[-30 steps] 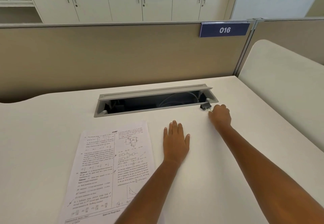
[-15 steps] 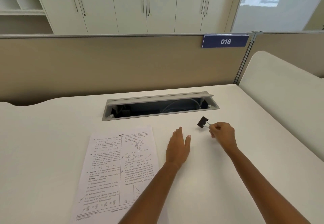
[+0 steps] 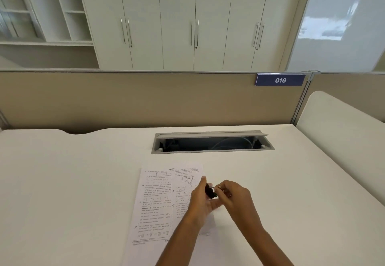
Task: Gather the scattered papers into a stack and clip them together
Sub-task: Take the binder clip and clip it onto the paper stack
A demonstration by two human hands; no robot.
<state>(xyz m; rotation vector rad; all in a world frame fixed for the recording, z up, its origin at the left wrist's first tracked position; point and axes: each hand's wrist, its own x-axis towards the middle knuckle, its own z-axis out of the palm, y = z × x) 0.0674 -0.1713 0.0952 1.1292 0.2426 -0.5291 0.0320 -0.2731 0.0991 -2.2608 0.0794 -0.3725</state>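
Open cable tray (image 3: 208, 151), 016 sign (image 3: 280, 80)

The papers (image 3: 156, 203) lie on the desk (image 3: 73, 182), the cable hatch (image 3: 212, 141) at their 1 o'clock. Over their 3 o'clock edge the left hand (image 3: 203, 206) and right hand (image 3: 234, 197) hold the binder clip (image 3: 210, 191) between them.

A single wide-angle view from the person's head looks forward and down across the worktop (image 3: 62, 182), near the left hand (image 3: 200, 203) and right hand (image 3: 235, 197) at lower centre, facing the partition (image 3: 125, 99) and cupboards (image 3: 177, 15) across the upper frame.
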